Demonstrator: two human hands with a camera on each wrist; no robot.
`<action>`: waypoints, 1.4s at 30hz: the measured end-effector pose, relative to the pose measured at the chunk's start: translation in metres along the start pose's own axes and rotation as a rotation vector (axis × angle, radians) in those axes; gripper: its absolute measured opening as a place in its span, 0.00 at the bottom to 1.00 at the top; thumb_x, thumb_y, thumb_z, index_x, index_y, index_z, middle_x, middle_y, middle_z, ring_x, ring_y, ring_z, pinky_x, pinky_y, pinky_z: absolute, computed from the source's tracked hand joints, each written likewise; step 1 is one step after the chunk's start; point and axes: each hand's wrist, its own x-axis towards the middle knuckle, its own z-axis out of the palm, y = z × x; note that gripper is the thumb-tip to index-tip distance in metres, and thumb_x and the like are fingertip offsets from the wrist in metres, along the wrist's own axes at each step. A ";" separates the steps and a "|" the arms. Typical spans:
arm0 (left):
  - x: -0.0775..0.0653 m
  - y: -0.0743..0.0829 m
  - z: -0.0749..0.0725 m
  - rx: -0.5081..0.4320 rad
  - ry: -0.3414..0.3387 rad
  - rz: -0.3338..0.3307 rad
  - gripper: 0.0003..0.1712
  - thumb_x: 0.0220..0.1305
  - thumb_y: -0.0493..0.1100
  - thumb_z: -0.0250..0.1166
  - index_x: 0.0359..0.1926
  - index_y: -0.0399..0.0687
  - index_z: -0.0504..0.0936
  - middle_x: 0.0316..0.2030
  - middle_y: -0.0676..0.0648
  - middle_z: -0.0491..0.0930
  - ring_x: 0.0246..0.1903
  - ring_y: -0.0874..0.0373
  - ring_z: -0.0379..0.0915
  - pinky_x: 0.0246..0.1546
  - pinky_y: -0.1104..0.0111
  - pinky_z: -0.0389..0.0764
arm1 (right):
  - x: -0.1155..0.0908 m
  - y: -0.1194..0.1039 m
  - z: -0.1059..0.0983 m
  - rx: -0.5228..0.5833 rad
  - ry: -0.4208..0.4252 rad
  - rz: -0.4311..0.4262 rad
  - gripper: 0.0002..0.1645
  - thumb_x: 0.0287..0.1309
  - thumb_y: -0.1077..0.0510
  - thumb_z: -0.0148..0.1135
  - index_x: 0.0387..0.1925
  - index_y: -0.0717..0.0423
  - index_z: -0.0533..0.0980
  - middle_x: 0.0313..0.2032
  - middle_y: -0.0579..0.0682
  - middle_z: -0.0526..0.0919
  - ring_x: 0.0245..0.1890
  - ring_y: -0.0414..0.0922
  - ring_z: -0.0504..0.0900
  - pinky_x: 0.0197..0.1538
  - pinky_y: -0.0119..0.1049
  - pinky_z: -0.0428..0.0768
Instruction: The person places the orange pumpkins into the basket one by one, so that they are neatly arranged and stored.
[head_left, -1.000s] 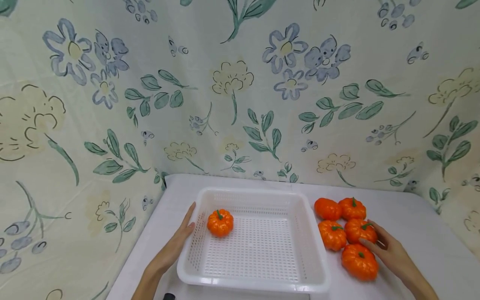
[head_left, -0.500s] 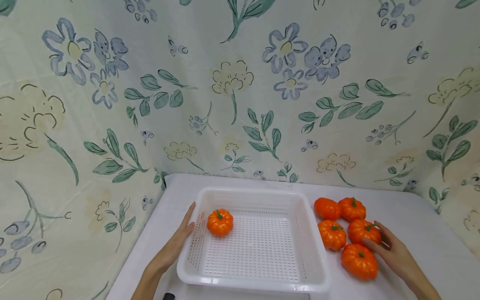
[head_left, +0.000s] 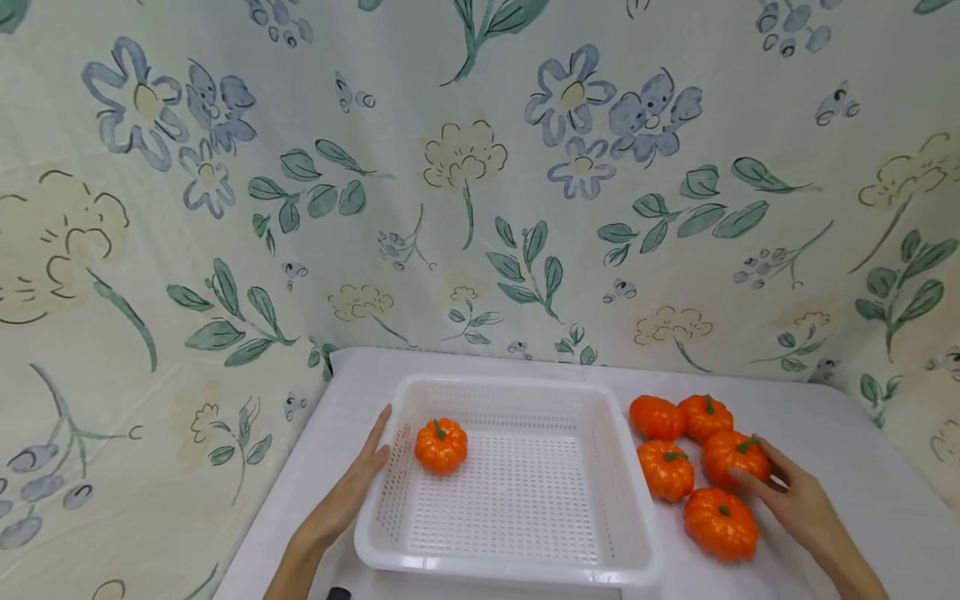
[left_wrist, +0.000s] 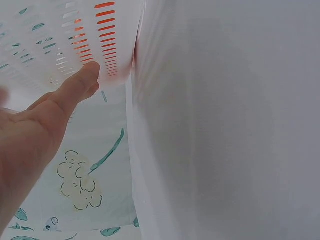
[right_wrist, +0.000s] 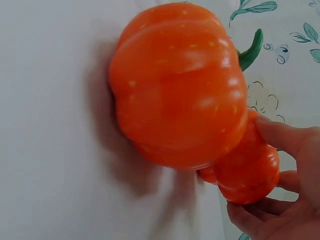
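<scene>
A white perforated plastic basket [head_left: 510, 567] sits in the middle, with one small orange pumpkin [head_left: 441, 447] inside near its left wall. My left hand [head_left: 351, 490] rests along the basket's left side, fingers extended; the left wrist view shows the fingertips at the slotted wall [left_wrist: 107, 45]. With thumb and fingers, my right hand [head_left: 804, 504] grips a pumpkin [head_left: 727, 460] with a green stem, to the right of the basket. In the right wrist view another pumpkin [right_wrist: 180, 85] looms large in front, partly covering the held pumpkin [right_wrist: 250, 170].
Around the held one lie more pumpkins: two behind it [head_left: 657, 417], one to its left by the basket [head_left: 665, 470], one in front [head_left: 721, 523]. A white cloth [head_left: 862, 458] covers the table. Floral fabric [head_left: 525, 275] hangs behind. A small black object [head_left: 338, 593] shows at the front edge.
My right hand has shifted a little to the right with the pumpkin it grips, away from the pumpkin by the basket. My left hand and the basket have not moved.
</scene>
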 end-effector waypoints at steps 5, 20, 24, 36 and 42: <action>-0.001 -0.001 0.000 0.008 0.006 0.000 0.36 0.83 0.58 0.35 0.84 0.67 0.35 0.84 0.49 0.28 0.82 0.37 0.22 0.73 0.32 0.30 | 0.000 -0.017 -0.010 0.009 0.063 -0.098 0.55 0.75 0.39 0.56 0.79 0.72 0.44 0.74 0.80 0.53 0.68 0.78 0.61 0.49 0.29 0.84; 0.000 -0.004 -0.001 -0.010 0.002 -0.014 0.34 0.83 0.60 0.35 0.83 0.77 0.35 0.84 0.55 0.29 0.83 0.43 0.22 0.76 0.34 0.29 | -0.001 -0.113 -0.011 0.066 0.020 -0.183 0.58 0.71 0.35 0.59 0.82 0.61 0.44 0.78 0.74 0.53 0.70 0.76 0.64 0.61 0.56 0.74; 0.000 -0.005 -0.002 -0.014 0.001 -0.016 0.34 0.83 0.60 0.35 0.82 0.77 0.36 0.84 0.56 0.30 0.84 0.44 0.22 0.76 0.35 0.29 | 0.004 -0.135 -0.008 0.106 -0.016 -0.282 0.54 0.71 0.38 0.62 0.83 0.57 0.47 0.79 0.67 0.55 0.72 0.73 0.65 0.64 0.59 0.73; 0.000 -0.007 -0.002 -0.011 0.001 0.008 0.34 0.83 0.60 0.35 0.83 0.75 0.35 0.84 0.54 0.29 0.83 0.42 0.22 0.76 0.35 0.30 | 0.015 -0.205 0.018 0.243 -0.270 -0.516 0.47 0.71 0.47 0.64 0.81 0.58 0.56 0.79 0.61 0.61 0.72 0.67 0.71 0.62 0.47 0.83; -0.001 -0.007 -0.002 -0.003 0.007 0.016 0.34 0.83 0.60 0.34 0.83 0.75 0.35 0.84 0.54 0.29 0.83 0.42 0.23 0.76 0.36 0.30 | 0.023 -0.233 0.042 0.264 -0.404 -0.560 0.47 0.70 0.49 0.66 0.80 0.60 0.56 0.77 0.64 0.63 0.72 0.67 0.70 0.63 0.44 0.83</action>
